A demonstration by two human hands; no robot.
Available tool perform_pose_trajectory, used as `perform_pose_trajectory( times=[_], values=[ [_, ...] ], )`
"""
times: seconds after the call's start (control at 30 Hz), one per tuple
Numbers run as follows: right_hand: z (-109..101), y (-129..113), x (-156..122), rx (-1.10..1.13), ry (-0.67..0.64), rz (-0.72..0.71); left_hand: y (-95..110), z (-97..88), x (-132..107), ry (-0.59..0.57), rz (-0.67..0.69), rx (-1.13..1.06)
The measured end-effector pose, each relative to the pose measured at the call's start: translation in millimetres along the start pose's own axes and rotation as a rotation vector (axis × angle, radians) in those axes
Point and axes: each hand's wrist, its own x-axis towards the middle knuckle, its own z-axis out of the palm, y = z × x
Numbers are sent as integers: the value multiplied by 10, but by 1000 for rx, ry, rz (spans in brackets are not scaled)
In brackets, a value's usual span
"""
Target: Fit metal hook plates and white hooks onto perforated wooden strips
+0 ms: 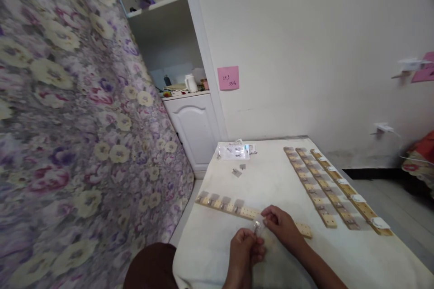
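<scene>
My left hand (244, 249) and my right hand (280, 225) meet over the near part of a white-covered table (271, 180). Both pinch a small shiny metal piece (257, 226) between their fingertips. Just beyond them lies a long perforated wooden strip (224, 205) with small metal clips along it; my right hand covers part of it.
Three more wooden strips (322, 185) lie side by side at the table's right, one carrying white caps. A clear packet (233, 151) and two loose metal bits (237, 171) sit at the far edge. A flowered cloth (68, 122) hangs left, a white cupboard (193, 126) behind.
</scene>
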Motion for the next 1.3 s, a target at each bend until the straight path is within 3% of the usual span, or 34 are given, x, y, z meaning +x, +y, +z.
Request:
perform_pose_trajectory(
  times=[0.6, 1.3],
  values=[
    [184, 45, 628, -92, -35, -4, -5, 35, 465, 117, -66, 4],
    [239, 127, 659, -154, -22, 71, 90, 150, 512, 179, -115, 80]
  ],
)
